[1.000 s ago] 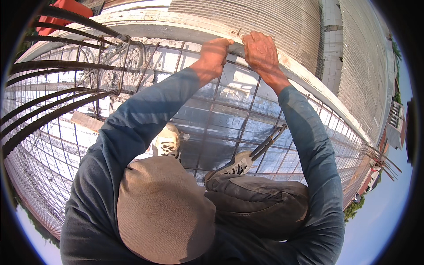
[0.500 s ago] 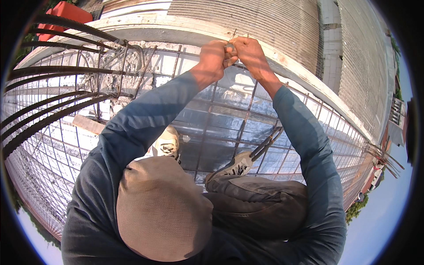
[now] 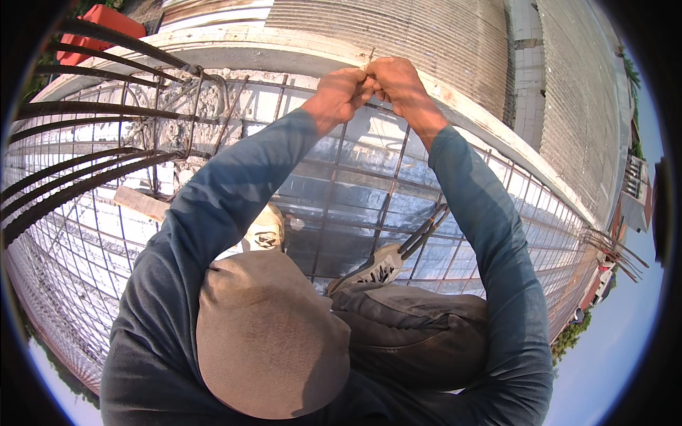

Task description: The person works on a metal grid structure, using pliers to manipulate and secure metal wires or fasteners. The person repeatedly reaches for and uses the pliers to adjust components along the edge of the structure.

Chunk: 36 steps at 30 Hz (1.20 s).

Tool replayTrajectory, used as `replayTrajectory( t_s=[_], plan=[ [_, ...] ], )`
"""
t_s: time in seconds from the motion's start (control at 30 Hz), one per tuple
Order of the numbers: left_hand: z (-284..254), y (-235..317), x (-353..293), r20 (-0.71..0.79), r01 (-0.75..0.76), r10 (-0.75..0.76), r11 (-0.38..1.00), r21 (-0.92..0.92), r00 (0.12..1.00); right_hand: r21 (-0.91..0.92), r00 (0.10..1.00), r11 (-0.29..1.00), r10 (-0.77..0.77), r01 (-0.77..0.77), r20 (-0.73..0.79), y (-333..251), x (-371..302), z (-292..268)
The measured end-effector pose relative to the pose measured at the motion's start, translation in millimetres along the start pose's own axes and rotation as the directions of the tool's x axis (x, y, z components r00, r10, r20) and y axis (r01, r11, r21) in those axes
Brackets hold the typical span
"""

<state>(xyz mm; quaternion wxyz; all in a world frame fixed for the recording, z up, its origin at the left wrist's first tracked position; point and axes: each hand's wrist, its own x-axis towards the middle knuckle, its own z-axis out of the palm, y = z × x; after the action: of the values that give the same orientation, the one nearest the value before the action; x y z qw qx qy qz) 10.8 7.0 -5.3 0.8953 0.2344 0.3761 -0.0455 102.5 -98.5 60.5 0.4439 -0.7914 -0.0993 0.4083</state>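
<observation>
My left hand and my right hand meet at the far edge of a steel rebar mesh. Both are closed, with fingertips pressed together. What they pinch is hidden by the fingers and too small to make out. Just beyond the fingertips a thin rod end sticks up in front of the pale wall ledge. Beside my right shoe are the two dark handles of a hand tool; its head is hidden.
Thick bent rebars reach in from the left toward rough concrete. A wood piece lies on the mesh near my left shoe. Corrugated roofing sheets lie beyond the ledge. Several bar ends jut out at right.
My right hand has turned over slightly and closed in against the left one, and its fingers now cover more of the pinch. Both hands stay at the same place on the mesh edge.
</observation>
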Motion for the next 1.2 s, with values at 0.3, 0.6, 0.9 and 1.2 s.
replayTrajectory(
  t_s=[0.3, 0.6, 0.9, 1.2],
  plan=[
    [5.0, 0.5, 1.6, -0.025, 0.09, -0.09, 0.995, 0.031, 0.996, 0.043, 0.994, 0.997, -0.075, 0.072, 0.081, 6.0, -8.6, -8.2],
    [-0.2, 3.3, 7.1, 0.028, 0.106, -0.105, 0.993, -0.043, 0.994, -0.184, 0.984, 0.967, -0.173, 0.179, 0.051, 7.5, 0.3, -6.3],
    [15.7, 10.3, -8.9, -0.175, 0.013, 0.013, 0.989, 0.149, 0.984, -0.573, 0.939, 0.772, -0.343, 0.274, -0.014, 4.2, 16.5, -5.6],
    [-30.3, -6.8, 11.5, 0.111, -0.415, 0.424, 0.74, 0.53, 0.899, -0.938, 0.913, 0.31, -0.407, 0.156, 0.017, -25.8, 36.6, -22.0]
  ],
)
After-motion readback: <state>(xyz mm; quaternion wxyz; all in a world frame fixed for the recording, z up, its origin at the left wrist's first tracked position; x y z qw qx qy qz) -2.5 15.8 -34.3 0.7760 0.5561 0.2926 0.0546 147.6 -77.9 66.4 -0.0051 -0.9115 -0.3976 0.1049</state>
